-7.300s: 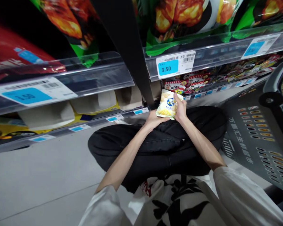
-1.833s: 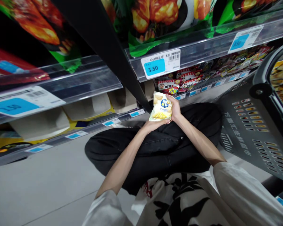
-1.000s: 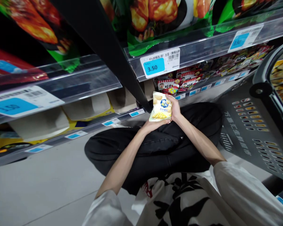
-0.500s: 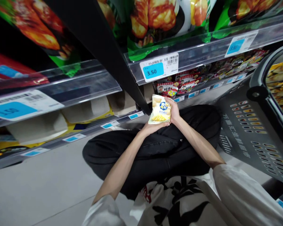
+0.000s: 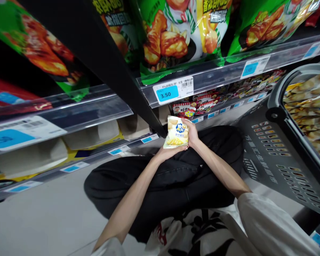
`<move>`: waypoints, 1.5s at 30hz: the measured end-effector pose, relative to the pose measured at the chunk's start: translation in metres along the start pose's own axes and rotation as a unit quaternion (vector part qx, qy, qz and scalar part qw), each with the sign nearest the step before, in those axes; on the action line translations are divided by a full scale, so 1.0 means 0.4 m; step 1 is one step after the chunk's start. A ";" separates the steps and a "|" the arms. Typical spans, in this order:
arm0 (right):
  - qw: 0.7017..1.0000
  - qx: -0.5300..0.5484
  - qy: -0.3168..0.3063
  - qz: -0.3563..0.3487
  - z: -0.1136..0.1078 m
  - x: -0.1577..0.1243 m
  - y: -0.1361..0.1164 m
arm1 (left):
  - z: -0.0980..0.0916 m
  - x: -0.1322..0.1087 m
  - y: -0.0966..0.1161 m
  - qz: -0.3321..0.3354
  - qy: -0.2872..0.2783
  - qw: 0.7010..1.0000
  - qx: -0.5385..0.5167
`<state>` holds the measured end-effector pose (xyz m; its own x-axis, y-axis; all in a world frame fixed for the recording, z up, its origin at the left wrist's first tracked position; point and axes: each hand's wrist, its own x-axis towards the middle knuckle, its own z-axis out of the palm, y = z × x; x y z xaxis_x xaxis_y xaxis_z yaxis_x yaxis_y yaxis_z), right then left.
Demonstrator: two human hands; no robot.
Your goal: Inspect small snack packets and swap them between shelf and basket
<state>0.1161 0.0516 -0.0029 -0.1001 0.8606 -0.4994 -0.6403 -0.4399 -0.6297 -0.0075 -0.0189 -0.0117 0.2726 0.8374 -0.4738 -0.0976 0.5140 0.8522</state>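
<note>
A small white and yellow snack bag (image 5: 176, 133) with blue lettering and pictured fries is held upright above my crossed legs, its front facing me. My left hand (image 5: 170, 152) supports it from below, with most fingers hidden behind or under the bag. Along the bag's right side, my right hand (image 5: 191, 132) grips the edge, thumb towards the front. The lower shelf's open cartons (image 5: 138, 126) lie just beyond, left of the black shelf post (image 5: 128, 78).
A grey shopping basket (image 5: 264, 149) stands close on my right. More yellow snack bags (image 5: 309, 110) show beyond its rim. Large green chip bags (image 5: 181, 39) fill the upper shelf, whose price rail (image 5: 216, 71) juts out above my hands. Small red-striped bags (image 5: 185, 109) lie on the lower shelf.
The view has shifted slightly, so the bag and both hands appear a little lower and further left. More of the upper chip bags shows. Both hands keep the same hold.
</note>
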 end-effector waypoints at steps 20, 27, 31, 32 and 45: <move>1.000 -0.003 -0.006 -0.002 0.001 0.000 0.002 | 0.000 -0.001 0.000 0.003 0.004 1.000 0.002; 1.000 -0.001 -0.011 -0.005 0.006 -0.007 -0.004 | -0.003 0.001 0.000 0.006 -0.006 1.000 0.010; 1.000 -0.002 -0.008 -0.006 0.009 -0.009 -0.006 | -0.001 -0.001 0.001 0.002 -0.005 1.000 0.008; 1.000 -0.002 -0.005 -0.005 0.009 -0.009 -0.006 | -0.001 0.000 0.001 0.002 -0.005 1.000 0.007; 1.000 0.002 -0.008 -0.004 0.004 -0.004 -0.002 | -0.003 0.001 -0.005 0.008 -0.005 1.000 0.007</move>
<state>0.1155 0.0509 -0.0006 -0.1072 0.8679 -0.4850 -0.6446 -0.4320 -0.6307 -0.0084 -0.0194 -0.0139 0.2802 0.8436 -0.4580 -0.0879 0.4977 0.8629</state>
